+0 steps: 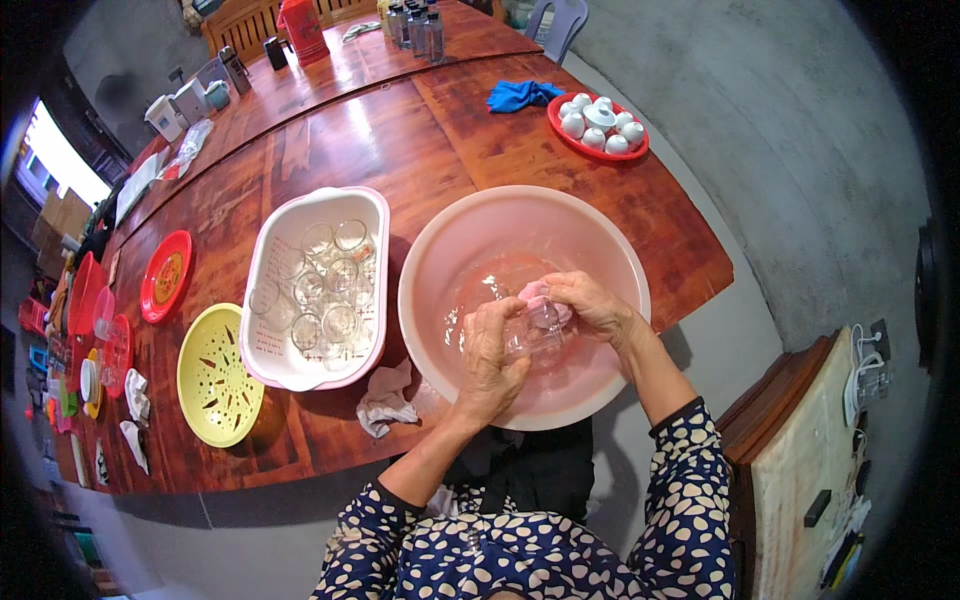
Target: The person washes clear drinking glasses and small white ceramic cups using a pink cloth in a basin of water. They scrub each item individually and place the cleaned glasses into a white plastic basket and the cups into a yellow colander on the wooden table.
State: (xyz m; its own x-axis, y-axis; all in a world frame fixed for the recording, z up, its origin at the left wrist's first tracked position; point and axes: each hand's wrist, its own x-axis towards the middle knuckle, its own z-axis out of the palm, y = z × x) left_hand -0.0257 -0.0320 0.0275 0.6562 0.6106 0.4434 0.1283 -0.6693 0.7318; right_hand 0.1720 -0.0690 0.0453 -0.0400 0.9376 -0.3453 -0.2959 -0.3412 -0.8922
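A wide pink basin (422, 365) with water in it sits at the table's near edge. Above the water, my left hand (488, 362) grips a clear drinking glass (528, 338) from its left side. At the far end of that glass, my right hand (596, 305) is closed on a pink cloth (538, 292) pressed against it. Left of the basin stands a white rectangular tub (262, 350) with a pink rim, holding several clear glasses (338, 322).
A yellow colander (222, 375) and a crumpled white cloth (388, 400) flank the tub's near side. Far right, a red plate (640, 152) bears several white cups (597, 116) beside a blue cloth (522, 96). A red plate (180, 242) lies left, bottles (415, 32) at the back.
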